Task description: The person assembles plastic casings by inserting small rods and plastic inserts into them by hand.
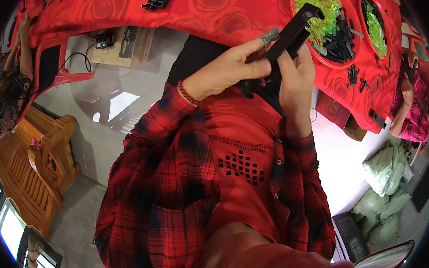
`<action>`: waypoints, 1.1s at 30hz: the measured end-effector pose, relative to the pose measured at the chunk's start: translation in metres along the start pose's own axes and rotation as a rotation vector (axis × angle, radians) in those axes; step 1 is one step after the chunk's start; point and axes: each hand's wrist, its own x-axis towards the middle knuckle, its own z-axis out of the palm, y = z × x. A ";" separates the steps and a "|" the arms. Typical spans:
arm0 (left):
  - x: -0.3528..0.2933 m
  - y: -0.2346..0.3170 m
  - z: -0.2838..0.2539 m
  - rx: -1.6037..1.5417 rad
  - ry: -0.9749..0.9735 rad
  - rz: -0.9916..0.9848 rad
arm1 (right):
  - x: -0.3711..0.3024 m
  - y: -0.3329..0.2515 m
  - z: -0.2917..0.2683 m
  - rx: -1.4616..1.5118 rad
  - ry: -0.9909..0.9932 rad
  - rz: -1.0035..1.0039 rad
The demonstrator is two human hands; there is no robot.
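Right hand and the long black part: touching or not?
Touching. The head view shows the right hand with a fingertip against the long black part.

The red shirt (235,116) has small black letters (245,146) in two rows on its front. They look upside down from up here. They sit lower down the shirt than a patch of little black squares (242,168). To the right of the shirt, a pink top (418,124) has marks too blurry to read.
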 end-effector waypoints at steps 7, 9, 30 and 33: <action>0.000 -0.013 0.005 -0.175 0.185 -0.106 | -0.003 -0.012 0.033 -0.028 0.049 0.195; 0.002 -0.014 0.012 -0.135 0.245 -0.065 | -0.002 -0.009 0.036 -0.045 0.068 0.189; 0.004 -0.003 0.005 -0.216 0.453 -0.219 | -0.006 0.003 -0.007 -0.335 -0.222 -0.113; 0.000 -0.009 -0.004 -0.325 0.351 -0.154 | 0.001 -0.010 -0.043 -0.325 0.133 -0.121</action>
